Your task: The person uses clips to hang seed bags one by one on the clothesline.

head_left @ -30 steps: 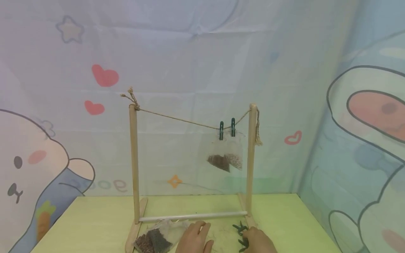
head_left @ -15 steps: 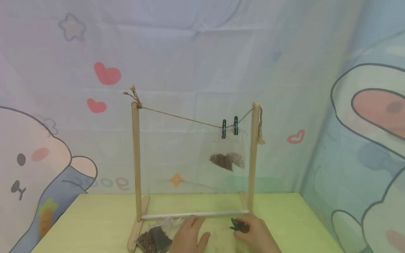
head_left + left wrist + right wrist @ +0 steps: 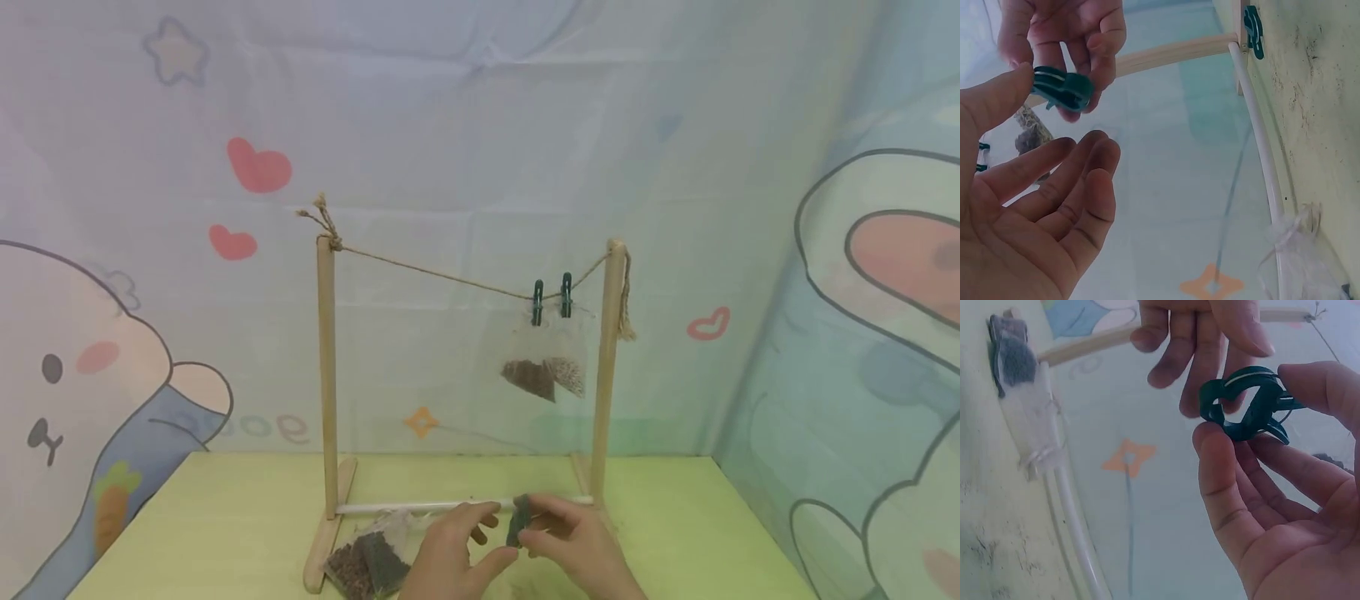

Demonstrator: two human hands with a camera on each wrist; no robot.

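Observation:
A green plastic spring clip is pinched between the thumb and fingers of my right hand, just above the table. My left hand faces it with fingers spread and slightly bent, holding nothing. In the left wrist view its thumb comes right up to the clip; whether they touch I cannot tell. Another green clip lies on the table by the stand's foot. Two more clips fix clear bags to the rope, one with brown contents, one with pale speckled contents.
The wooden stand has a left post, a right post and a white crossbar low down. Clear bags with reddish-brown and dark contents lie at its left foot. A printed cloth hangs behind the yellow table.
My right hand has picked up a clip from the table at the right and moved it leftward and up, near the left hand. The left hand has turned its thumb towards the clip.

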